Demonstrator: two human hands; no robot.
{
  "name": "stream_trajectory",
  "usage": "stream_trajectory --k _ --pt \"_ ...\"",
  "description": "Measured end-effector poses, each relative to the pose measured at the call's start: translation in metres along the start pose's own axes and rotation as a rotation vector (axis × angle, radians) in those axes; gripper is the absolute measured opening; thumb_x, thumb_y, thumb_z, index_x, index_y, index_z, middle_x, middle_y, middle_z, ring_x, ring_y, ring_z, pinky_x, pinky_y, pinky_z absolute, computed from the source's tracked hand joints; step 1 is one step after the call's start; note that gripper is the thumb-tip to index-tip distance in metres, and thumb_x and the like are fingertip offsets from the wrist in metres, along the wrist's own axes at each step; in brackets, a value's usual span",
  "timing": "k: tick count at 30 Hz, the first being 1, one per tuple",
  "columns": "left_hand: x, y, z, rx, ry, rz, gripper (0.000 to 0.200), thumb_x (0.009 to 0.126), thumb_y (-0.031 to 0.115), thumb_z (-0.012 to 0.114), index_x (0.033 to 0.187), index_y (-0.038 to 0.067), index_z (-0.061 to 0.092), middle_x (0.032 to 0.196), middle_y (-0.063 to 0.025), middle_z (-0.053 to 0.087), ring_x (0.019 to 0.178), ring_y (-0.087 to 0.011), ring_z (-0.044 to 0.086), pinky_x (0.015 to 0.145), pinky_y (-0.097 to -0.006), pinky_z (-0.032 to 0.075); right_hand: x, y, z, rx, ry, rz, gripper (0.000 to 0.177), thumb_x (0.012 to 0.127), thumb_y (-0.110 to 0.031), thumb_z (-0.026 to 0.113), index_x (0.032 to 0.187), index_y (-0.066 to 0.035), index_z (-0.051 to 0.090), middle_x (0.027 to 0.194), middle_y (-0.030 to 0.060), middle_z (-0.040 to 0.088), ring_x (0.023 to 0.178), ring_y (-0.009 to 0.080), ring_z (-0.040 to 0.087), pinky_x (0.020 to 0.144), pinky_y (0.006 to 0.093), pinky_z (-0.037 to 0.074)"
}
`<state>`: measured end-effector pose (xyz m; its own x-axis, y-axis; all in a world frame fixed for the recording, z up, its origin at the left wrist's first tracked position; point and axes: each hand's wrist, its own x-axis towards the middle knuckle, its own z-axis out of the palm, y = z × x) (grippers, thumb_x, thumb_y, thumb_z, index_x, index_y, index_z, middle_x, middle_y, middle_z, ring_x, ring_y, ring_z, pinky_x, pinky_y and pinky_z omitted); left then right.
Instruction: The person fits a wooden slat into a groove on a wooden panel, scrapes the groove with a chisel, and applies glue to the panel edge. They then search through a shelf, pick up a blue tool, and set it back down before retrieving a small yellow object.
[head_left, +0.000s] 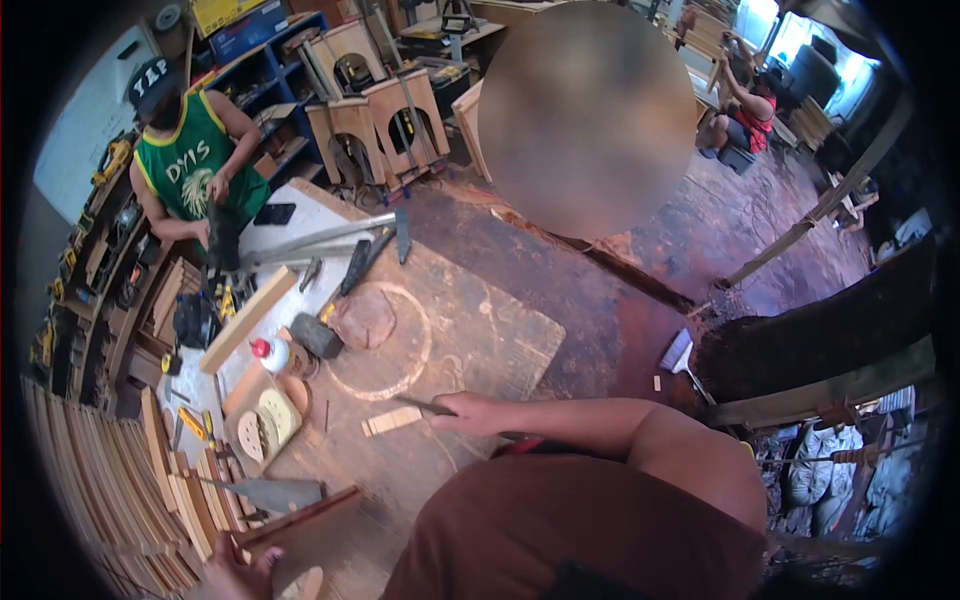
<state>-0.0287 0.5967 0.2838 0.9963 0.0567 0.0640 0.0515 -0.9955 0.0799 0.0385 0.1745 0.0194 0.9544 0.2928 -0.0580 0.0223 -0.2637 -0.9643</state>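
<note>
My right hand (465, 412) is closed around a dark, narrow tool (422, 404), whose flat end lies over a small pale wood block (392, 421) on the wooden worktable (500, 335). At the lower left, my left hand (240, 572) has its fingers apart beside the near end of a reddish-brown wood strip (300, 518); whether they touch is unclear. A grey flat blade (270, 493) lies just beyond the strip. Past the block are a pale board with holes (270, 428), a red-capped bottle (282, 354) and a dark mallet head (316, 336).
A co-worker in a green jersey (195, 155) stands across the table, near clamps (330, 232) and a long wood bar (248, 318). Stacked wood strips (95, 480) line the left. Another person in red (750, 120) squats at upper right. A brush (677, 352) lies right.
</note>
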Motion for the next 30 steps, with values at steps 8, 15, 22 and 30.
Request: stream_trajectory --k 8,15,22,30 --pt "-0.019 0.063 -0.01 -0.023 0.065 0.181 0.069 0.06 0.061 0.088 0.094 0.006 0.065 0.058 -0.0116 0.055 0.053 -0.0334 0.059 0.053 -0.0413 0.046 -0.009 -0.098 0.02 -0.156 -0.626 -0.186 0.027 0.106 -0.028 0.051 0.121 -0.006 0.058 0.091 0.0231 0.064 0.086 0.0427 0.064 0.075 0.0504 0.049" --pt "-0.031 0.095 -0.013 0.018 -0.054 0.164 0.066 0.058 0.059 0.088 0.094 0.008 0.069 0.066 -0.0053 0.064 0.059 -0.0259 0.066 0.056 -0.0365 0.05 0.009 -0.144 0.021 -0.298 -0.797 -0.256 0.036 0.103 -0.018 0.05 0.138 -0.01 0.051 0.099 0.0224 0.07 0.089 0.0454 0.066 0.079 0.0536 0.052" --pt "-0.036 0.104 -0.011 -0.058 -0.043 0.214 0.067 0.053 0.049 0.092 0.096 0.003 0.067 0.086 -0.0116 0.074 0.075 -0.0303 0.074 0.065 -0.0368 0.056 0.035 -0.151 0.035 -0.524 -0.957 -0.369 0.049 0.093 -0.007 0.05 0.142 -0.009 0.05 0.1 0.0208 0.072 0.086 0.0416 0.07 0.073 0.0521 0.054" --pt "-0.041 0.111 -0.001 -0.13 0.073 0.196 0.05 0.06 0.037 0.089 0.089 0.007 0.061 0.081 -0.0076 0.071 0.069 -0.0276 0.07 0.058 -0.0374 0.052 0.076 -0.195 0.033 -0.705 -1.182 -0.483 0.027 0.092 -0.007 0.05 0.117 -0.004 0.061 0.087 0.0188 0.072 0.085 0.0381 0.072 0.074 0.0505 0.056"
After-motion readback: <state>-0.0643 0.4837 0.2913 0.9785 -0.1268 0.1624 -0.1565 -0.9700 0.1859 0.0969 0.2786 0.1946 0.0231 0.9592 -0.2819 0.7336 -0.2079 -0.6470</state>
